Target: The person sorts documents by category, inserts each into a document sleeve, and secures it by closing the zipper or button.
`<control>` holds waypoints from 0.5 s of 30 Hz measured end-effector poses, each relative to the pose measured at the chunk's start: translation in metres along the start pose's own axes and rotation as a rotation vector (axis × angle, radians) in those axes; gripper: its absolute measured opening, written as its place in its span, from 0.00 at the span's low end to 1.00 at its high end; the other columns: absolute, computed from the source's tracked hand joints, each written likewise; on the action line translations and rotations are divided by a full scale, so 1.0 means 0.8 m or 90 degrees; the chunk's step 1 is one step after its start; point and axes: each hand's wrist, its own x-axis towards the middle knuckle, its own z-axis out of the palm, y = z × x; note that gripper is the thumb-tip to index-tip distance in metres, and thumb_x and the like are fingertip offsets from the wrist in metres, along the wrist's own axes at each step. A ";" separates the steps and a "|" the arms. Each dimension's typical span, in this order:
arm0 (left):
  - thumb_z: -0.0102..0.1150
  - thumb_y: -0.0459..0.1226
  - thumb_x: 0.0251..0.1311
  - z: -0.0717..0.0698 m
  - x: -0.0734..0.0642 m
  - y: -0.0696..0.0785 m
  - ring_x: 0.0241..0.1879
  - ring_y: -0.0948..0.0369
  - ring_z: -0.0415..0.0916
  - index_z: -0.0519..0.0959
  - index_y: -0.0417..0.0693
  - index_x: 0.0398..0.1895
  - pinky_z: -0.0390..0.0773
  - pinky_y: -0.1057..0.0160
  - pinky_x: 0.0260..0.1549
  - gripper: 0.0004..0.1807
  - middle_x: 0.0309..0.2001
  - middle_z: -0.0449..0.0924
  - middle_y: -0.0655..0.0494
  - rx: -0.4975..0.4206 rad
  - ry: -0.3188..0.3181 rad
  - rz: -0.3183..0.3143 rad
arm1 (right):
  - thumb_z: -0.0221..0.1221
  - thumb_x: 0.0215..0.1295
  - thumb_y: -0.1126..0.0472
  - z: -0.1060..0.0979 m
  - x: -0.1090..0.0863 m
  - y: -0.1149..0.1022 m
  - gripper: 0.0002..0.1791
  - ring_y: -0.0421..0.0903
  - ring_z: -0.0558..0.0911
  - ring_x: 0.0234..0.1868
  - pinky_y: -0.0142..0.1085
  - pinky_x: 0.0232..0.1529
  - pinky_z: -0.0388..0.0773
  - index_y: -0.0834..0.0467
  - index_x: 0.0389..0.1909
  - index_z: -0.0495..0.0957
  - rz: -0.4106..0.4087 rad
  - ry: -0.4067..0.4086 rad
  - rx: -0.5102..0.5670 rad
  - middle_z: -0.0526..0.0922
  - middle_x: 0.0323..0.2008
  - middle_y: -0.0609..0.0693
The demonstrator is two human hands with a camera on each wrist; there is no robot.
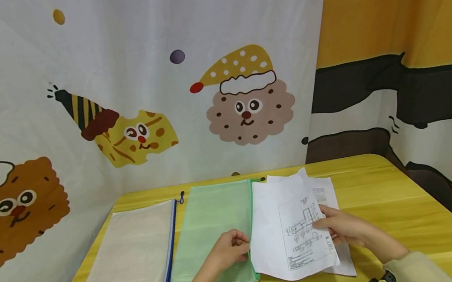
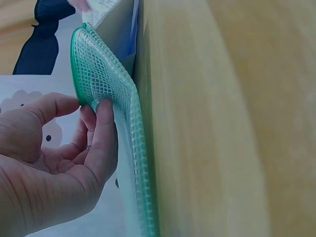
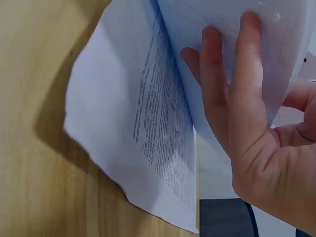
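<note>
My left hand (image 1: 230, 252) pinches the zipper edge of a green mesh zip pouch (image 1: 212, 210) between thumb and fingers. The left wrist view shows that pouch's edge (image 2: 108, 74) lifted and bowed off the table. With the thumb on top and fingers beneath, my right hand (image 1: 346, 227) grips the right side of a white sheet with a technical drawing (image 1: 271, 227). The sheet is raised, its left edge at the pouch's zipper. Under it lies another sheet with printed text (image 3: 123, 108), partly covered. The right wrist view shows my fingers (image 3: 247, 74) against the upper sheet's underside.
A whitish zip pouch (image 1: 130, 250) with a blue zipper lies on the yellow wood-grain table (image 1: 395, 197), left of the green one. Behind the table hangs a white curtain (image 1: 137, 22) with cartoon prints. A watch (image 1: 382, 281) is on the right wrist.
</note>
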 end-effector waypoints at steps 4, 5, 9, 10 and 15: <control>0.57 0.30 0.64 0.001 0.000 0.000 0.33 0.63 0.74 0.74 0.30 0.46 0.86 0.56 0.40 0.11 0.34 0.75 0.52 0.000 0.000 -0.002 | 0.48 0.75 0.62 -0.001 0.000 0.002 0.39 0.50 0.88 0.43 0.45 0.41 0.87 0.68 0.76 0.36 -0.028 -0.003 -0.010 0.86 0.46 0.52; 0.57 0.30 0.64 0.001 0.000 -0.001 0.33 0.63 0.74 0.74 0.30 0.46 0.86 0.56 0.39 0.11 0.34 0.75 0.53 0.002 0.001 -0.002 | 0.48 0.76 0.61 -0.002 0.000 0.003 0.40 0.49 0.88 0.44 0.44 0.42 0.87 0.68 0.76 0.35 -0.036 -0.005 -0.006 0.85 0.47 0.51; 0.57 0.30 0.63 0.001 0.000 -0.001 0.33 0.63 0.75 0.75 0.31 0.46 0.86 0.56 0.39 0.11 0.34 0.75 0.52 0.014 0.007 0.003 | 0.47 0.76 0.61 -0.007 -0.002 0.003 0.40 0.47 0.87 0.47 0.42 0.45 0.86 0.68 0.76 0.34 -0.060 -0.020 0.030 0.84 0.48 0.46; 0.57 0.30 0.63 0.001 -0.001 0.000 0.34 0.63 0.75 0.75 0.31 0.46 0.86 0.56 0.39 0.11 0.34 0.75 0.52 0.017 0.008 0.005 | 0.47 0.76 0.61 -0.008 -0.002 0.004 0.39 0.47 0.86 0.47 0.42 0.45 0.86 0.68 0.76 0.34 -0.063 -0.025 0.039 0.84 0.49 0.46; 0.57 0.30 0.63 0.000 -0.004 0.002 0.34 0.62 0.75 0.75 0.31 0.45 0.86 0.57 0.39 0.11 0.34 0.75 0.52 0.018 0.010 0.012 | 0.48 0.76 0.59 -0.008 0.001 0.008 0.39 0.47 0.86 0.48 0.41 0.47 0.85 0.65 0.77 0.37 -0.040 -0.040 0.066 0.85 0.50 0.46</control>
